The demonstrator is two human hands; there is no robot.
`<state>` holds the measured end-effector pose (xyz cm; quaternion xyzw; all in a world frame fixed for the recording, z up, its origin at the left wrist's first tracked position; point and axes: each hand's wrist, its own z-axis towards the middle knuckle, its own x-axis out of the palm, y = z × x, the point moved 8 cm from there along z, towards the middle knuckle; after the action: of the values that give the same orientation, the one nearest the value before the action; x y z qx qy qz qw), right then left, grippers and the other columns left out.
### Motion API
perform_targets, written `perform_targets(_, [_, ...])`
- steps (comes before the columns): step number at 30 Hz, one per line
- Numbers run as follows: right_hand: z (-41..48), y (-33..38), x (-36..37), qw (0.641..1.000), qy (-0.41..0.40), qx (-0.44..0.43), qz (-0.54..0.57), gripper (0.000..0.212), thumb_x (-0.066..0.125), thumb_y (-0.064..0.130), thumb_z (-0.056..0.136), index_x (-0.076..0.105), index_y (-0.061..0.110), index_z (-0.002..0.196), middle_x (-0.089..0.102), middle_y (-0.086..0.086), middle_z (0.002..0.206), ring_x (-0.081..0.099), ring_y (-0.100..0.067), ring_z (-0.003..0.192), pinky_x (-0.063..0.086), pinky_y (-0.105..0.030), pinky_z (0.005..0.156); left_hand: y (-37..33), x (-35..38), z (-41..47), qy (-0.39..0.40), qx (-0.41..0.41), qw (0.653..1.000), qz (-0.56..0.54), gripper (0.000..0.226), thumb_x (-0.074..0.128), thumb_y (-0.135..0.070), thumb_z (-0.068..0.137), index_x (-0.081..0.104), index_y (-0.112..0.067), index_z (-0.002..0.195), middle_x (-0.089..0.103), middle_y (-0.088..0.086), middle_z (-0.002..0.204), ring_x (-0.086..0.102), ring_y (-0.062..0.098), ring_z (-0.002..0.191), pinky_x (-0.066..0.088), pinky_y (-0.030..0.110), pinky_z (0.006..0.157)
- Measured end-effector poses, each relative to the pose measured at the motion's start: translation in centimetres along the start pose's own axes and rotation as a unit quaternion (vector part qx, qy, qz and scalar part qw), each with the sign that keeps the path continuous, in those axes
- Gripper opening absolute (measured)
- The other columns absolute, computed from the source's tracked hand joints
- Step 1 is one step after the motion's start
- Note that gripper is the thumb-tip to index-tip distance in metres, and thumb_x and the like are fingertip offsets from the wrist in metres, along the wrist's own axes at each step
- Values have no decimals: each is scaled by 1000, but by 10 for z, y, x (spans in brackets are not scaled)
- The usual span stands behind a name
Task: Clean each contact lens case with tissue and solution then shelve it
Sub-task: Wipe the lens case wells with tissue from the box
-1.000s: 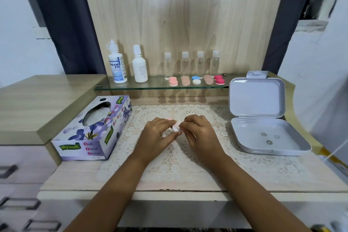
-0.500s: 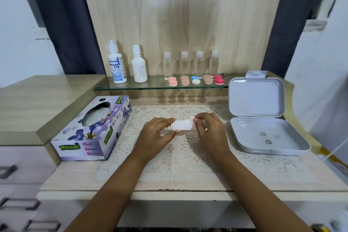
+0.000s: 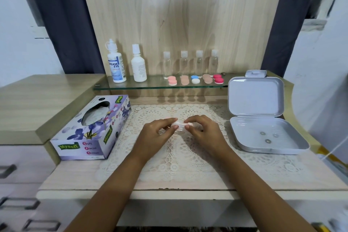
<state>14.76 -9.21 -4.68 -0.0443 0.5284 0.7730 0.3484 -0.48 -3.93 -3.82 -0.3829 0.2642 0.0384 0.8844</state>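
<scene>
Tissue box (image 3: 90,128) at table (image 3: 79,179) left, solution bottle (image 3: 116,64) on shelf (image 3: 150,86). Left hand (image 3: 154,135) pinches one end of a white case (image 3: 178,125) just over the lace mat; right hand (image 3: 205,132) pinches the other end. Can't tell if tissue is on it. Five cases (image 3: 195,79) on shelf, probably done. This one looks mid-clean; shelving left. Open grey box (image 3: 263,137) far right.
</scene>
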Motion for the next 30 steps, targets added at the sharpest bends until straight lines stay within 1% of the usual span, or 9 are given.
perform_targets(4, [-6,7,7,999,16,-43,-20,13,66,7,83,69,15,93,54,6,95,53,8,83,40,0,71,13,2,2,8,-71,997,-13,28,66,-22,86,66,-18,114,65,-17,88,57,-15,83,40,0,73])
perform_targets(10, [-7,7,14,992,25,-94,-87,16,69,1,77,68,9,91,53,-1,93,51,-1,79,39,-2,69,19,10,3,53,-85,995,28,28,70,-23,82,69,-15,110,66,-6,102,59,2,91,39,0,76])
perform_targets(12, [-7,7,15,989,27,-99,-106,15,70,4,78,69,8,92,52,1,93,52,-7,79,37,-2,68,17,13,3,74,-67,993,56,28,70,-23,82,69,-15,109,66,-4,104,59,5,94,43,8,82])
perform_targets(14, [-7,6,16,988,33,-95,-120,15,70,7,79,70,8,94,51,2,94,52,-9,80,37,-3,68,19,15,3,85,-56,992,81,26,69,-22,83,69,-15,109,66,-2,109,60,9,97,47,24,91])
perform_targets(17, [-6,3,18,986,40,-85,-139,18,68,12,82,71,8,99,55,-2,99,52,-11,83,35,-6,68,20,16,2,93,-48,989,101,32,68,-23,84,66,-17,115,66,-1,110,60,13,98,47,37,93])
perform_targets(20, [-7,1,15,988,24,-69,-138,20,63,12,87,70,7,104,55,-2,100,52,-12,83,34,-4,68,19,16,1,94,-45,988,113,39,66,-27,85,61,-19,123,64,-1,116,59,13,102,47,36,95])
perform_targets(24, [-6,0,3,991,-34,-37,-127,20,59,11,88,68,7,106,58,-10,100,58,-22,85,45,-28,73,16,12,2,73,-52,989,114,37,58,-30,90,58,-21,126,63,-3,121,59,9,100,45,23,90])
perform_targets(28, [-6,-1,-5,987,-71,-24,-139,14,56,13,91,62,11,103,59,-12,92,49,-21,75,30,-27,60,14,8,6,63,-60,986,145,34,51,-29,94,58,-21,126,62,-2,123,59,12,104,47,28,88])
perform_targets(30, [-6,-2,-5,988,-66,-17,-140,11,56,12,90,62,10,100,59,-13,91,51,-25,76,30,-28,60,13,5,7,63,-55,977,197,32,49,-30,95,60,-20,123,62,-1,121,59,15,105,47,30,86])
